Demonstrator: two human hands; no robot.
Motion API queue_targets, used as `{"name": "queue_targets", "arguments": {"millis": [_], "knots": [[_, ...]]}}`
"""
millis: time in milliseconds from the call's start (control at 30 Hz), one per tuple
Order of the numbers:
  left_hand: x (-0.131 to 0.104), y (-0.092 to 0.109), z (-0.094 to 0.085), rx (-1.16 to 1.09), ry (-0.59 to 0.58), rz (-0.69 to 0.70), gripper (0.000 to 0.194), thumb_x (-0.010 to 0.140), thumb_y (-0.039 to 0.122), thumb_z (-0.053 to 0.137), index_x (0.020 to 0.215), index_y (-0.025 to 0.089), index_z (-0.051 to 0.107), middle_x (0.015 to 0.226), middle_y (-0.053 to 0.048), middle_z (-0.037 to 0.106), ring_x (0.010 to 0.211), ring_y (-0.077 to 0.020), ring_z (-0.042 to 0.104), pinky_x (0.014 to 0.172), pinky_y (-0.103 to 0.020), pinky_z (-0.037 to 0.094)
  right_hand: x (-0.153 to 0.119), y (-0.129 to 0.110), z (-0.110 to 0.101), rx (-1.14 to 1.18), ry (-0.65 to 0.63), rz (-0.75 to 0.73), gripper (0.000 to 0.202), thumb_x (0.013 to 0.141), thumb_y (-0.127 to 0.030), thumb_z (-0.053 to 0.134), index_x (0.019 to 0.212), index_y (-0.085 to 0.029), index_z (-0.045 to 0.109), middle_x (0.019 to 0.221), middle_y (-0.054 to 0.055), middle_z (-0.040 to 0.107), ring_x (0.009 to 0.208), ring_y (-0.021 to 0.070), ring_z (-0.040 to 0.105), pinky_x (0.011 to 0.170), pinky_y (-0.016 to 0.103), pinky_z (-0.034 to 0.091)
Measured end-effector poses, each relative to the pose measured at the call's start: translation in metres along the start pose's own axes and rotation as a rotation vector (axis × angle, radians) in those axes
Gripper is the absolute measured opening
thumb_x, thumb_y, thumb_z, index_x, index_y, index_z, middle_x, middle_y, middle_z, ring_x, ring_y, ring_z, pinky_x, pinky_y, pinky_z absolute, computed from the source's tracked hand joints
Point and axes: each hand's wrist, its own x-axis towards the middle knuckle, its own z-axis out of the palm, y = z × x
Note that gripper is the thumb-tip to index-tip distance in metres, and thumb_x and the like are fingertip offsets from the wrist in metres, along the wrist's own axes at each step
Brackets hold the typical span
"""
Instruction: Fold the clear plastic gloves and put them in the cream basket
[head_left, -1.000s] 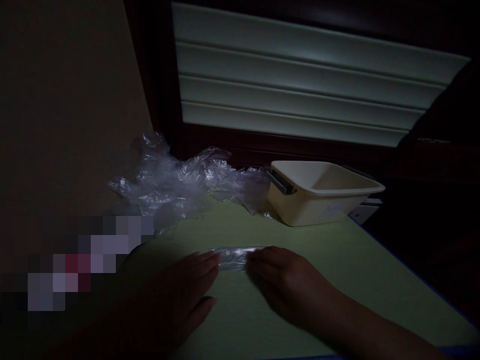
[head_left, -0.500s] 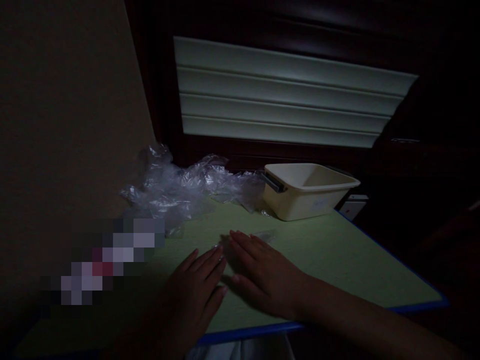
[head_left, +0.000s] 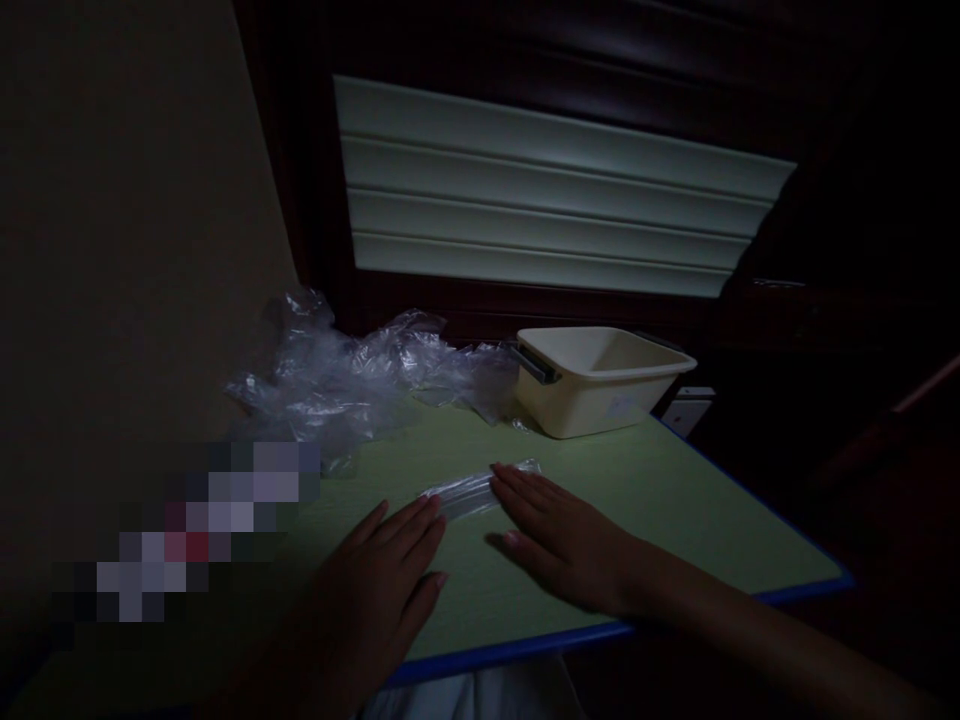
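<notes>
A narrow strip of clear plastic, like a folded plastic bag [head_left: 469, 494], lies on the pale green table [head_left: 600, 520]. My left hand [head_left: 394, 575] rests flat at its near left end, fingers stretched out and fingertips touching it. Over its right end lies my right hand [head_left: 562, 535], also flat, with the thumb apart from the fingers. Neither hand grips anything. Part of the plastic is hidden under the right fingers.
A heap of crumpled clear plastic bags [head_left: 322, 370] covers the table's back left. A cream plastic bin [head_left: 600, 400] with dark handles stands at the back right. A blurred-out patch [head_left: 202, 530] lies at the left. Behind rises a dark-framed slatted panel [head_left: 540, 200].
My right hand has slid right, away from my left hand, and more of the clear plastic strip shows between them. The left hand has barely moved. The view has shifted slightly.
</notes>
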Motion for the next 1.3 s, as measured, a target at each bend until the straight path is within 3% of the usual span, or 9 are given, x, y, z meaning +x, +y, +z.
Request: {"name": "queue_targets", "arguments": {"millis": [167,367,433,500,600,700,900,1100,1300], "knots": [[0.000,0.001,-0.002,0.011,-0.008,0.015,0.038,0.092,0.020,0.044,0.129,0.013,0.053,0.137,-0.014,0.052,0.125,-0.0268,0.050,0.101,-0.054,0.043,-0.003,0.005,0.001,-0.032,-0.023,0.029,0.064,0.099,-0.047,0.031,0.144,-0.003,0.032,0.150,0.022,0.026,0.141,0.0277,0.022,0.113,0.048,0.025],[0.000,0.001,-0.003,0.039,-0.011,0.021,0.038,0.093,0.019,0.042,0.129,0.015,0.051,0.138,-0.013,0.051,0.126,-0.0244,0.050,0.102,-0.051,0.043,-0.009,0.029,0.002,-0.032,-0.003,0.151,0.060,0.099,-0.046,0.030,0.145,-0.008,0.032,0.150,0.019,0.030,0.140,0.0287,0.025,0.112,0.054,0.023],[-0.001,0.001,-0.002,0.034,0.027,0.021,0.037,0.092,0.019,0.042,0.128,0.016,0.052,0.136,-0.012,0.053,0.124,-0.0243,0.051,0.102,-0.049,0.043,-0.010,0.033,0.001,-0.057,0.052,0.138,0.057,0.098,-0.044,0.034,0.144,-0.010,0.035,0.149,0.019,0.034,0.139,0.0304,0.028,0.110,0.056,0.026],[-0.001,0.002,-0.001,0.025,0.074,0.011,0.035,0.091,0.019,0.044,0.125,0.016,0.054,0.132,-0.011,0.056,0.119,-0.0254,0.054,0.099,-0.048,0.045,-0.009,0.032,-0.002,-0.107,0.191,0.119,0.053,0.096,-0.037,0.042,0.141,-0.009,0.040,0.144,0.023,0.042,0.134,0.0330,0.038,0.105,0.057,0.033],[0.000,0.004,-0.003,0.006,0.120,-0.024,0.032,0.089,0.018,0.046,0.119,0.015,0.058,0.124,-0.012,0.061,0.111,-0.0274,0.057,0.090,-0.046,0.050,-0.003,0.021,-0.012,-0.139,0.302,0.041,0.043,0.089,-0.017,0.047,0.131,-0.007,0.051,0.127,0.024,0.057,0.115,0.0306,0.057,0.093,0.048,0.049],[0.002,0.006,-0.009,-0.007,0.117,-0.045,0.030,0.087,0.017,0.048,0.115,0.016,0.060,0.119,-0.012,0.061,0.105,-0.0284,0.057,0.084,-0.046,0.051,0.007,0.001,-0.018,-0.100,0.217,-0.084,0.043,0.082,-0.005,0.047,0.124,-0.008,0.056,0.117,0.018,0.064,0.102,0.0255,0.064,0.086,0.038,0.053],[-0.001,0.009,-0.015,-0.088,0.106,0.000,0.037,0.084,0.013,0.048,0.120,0.020,0.051,0.110,-0.009,0.064,0.096,-0.0247,0.060,0.079,-0.040,0.052,0.028,-0.024,-0.006,-0.067,0.130,-0.192,0.036,0.083,-0.006,0.053,0.119,-0.009,0.060,0.116,0.017,0.066,0.104,0.0259,0.064,0.092,0.039,0.050],[-0.002,0.009,-0.021,-0.170,0.188,0.043,0.040,0.084,0.006,0.040,0.119,0.022,0.050,0.108,-0.005,0.066,0.098,-0.0194,0.061,0.084,-0.031,0.052,0.028,0.001,-0.004,0.113,0.109,-0.253,0.040,0.085,-0.002,0.046,0.121,-0.011,0.060,0.126,0.014,0.062,0.120,0.0215,0.055,0.102,0.037,0.044],[0.014,-0.001,-0.016,-0.107,0.109,0.065,0.038,0.083,0.000,0.042,0.110,0.021,0.059,0.108,-0.005,0.067,0.093,-0.0200,0.064,0.079,-0.029,0.054,0.032,0.033,-0.008,0.285,0.043,-0.417,0.051,0.080,0.005,0.042,0.123,-0.016,0.060,0.130,0.010,0.060,0.131,0.0192,0.044,0.107,0.040,0.039]]}}
